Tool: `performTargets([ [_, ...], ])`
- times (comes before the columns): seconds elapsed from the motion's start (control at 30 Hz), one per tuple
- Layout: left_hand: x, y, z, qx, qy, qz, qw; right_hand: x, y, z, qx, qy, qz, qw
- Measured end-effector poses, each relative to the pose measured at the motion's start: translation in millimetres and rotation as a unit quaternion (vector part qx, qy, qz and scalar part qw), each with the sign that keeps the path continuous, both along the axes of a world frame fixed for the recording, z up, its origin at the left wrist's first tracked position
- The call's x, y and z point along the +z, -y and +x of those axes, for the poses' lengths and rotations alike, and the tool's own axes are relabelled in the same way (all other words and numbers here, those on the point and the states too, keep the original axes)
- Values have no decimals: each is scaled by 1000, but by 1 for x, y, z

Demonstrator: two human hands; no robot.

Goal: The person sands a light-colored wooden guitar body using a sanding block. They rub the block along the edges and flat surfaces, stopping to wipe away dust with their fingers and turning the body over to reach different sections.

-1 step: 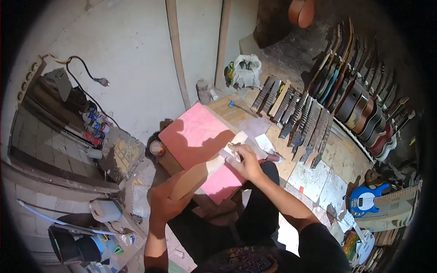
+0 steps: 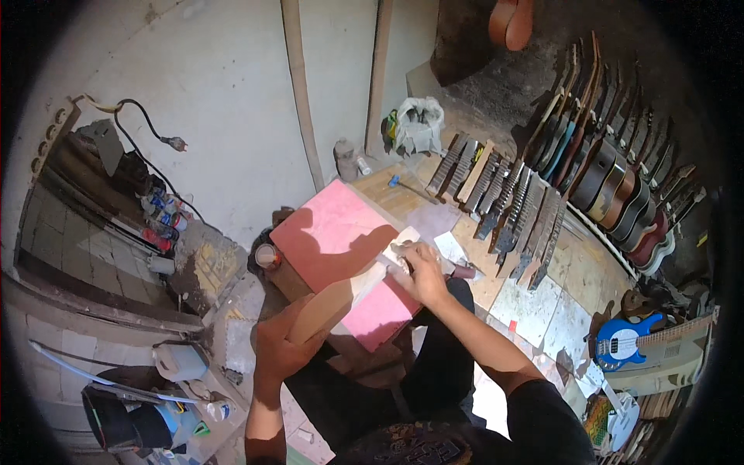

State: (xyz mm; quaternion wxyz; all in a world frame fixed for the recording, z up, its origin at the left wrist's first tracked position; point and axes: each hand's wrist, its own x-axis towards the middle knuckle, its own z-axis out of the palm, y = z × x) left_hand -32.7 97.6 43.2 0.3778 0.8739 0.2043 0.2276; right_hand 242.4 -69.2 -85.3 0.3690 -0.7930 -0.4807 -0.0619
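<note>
A pale, unfinished wooden piece (image 2: 329, 306), broad at the near end and narrower toward the far end, lies slantwise over a pink-topped board (image 2: 333, 221) in front of my lap. My left hand (image 2: 283, 342) is wrapped round its broad near end. Farther along, my right hand (image 2: 425, 275) is closed over the narrow part, fingers bent. Under those fingers shows a bit of a greyish folded sheet (image 2: 397, 265) that looks like sandpaper; most of it is hidden. The shadow of the hands and wood falls across the pink surface.
Several dark fretted guitar necks (image 2: 504, 201) lie in a row at the right. Behind them stand many guitars (image 2: 604, 186). A blue electric guitar (image 2: 620, 343) is at far right. A cup (image 2: 267, 256) stands left of the board, a blue-headed hammer (image 2: 397, 180) beyond it.
My right hand has shifted very slightly along the wooden piece. My left hand keeps its grip at the near end.
</note>
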Motion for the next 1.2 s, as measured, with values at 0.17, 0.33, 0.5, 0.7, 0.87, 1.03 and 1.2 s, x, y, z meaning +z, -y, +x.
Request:
performTargets([
  [0.17,6,0,-1,25,-20,-32,999,-67,-3,113,-168,-184,-151,957],
  [0.33,-10,-16,-22,40,14,-31,999,-143,8,58,-325,-297,-68,895],
  [0.5,-10,-21,-23,59,12,-60,996,-159,1,-46,-201,-290,-200,914],
  [0.7,-17,-27,-27,61,17,-62,996,-83,-22,-47,-160,-191,130,960],
  [0.87,-12,-22,-17,56,7,-60,997,20,-20,-73,259,-152,64,952],
  [1.03,-20,-34,-30,58,35,-50,996,-32,-25,-18,149,-6,-53,987],
  [1.2,-19,-32,-21,59,19,-56,997,-32,-23,62,-15,-116,-111,987],
])
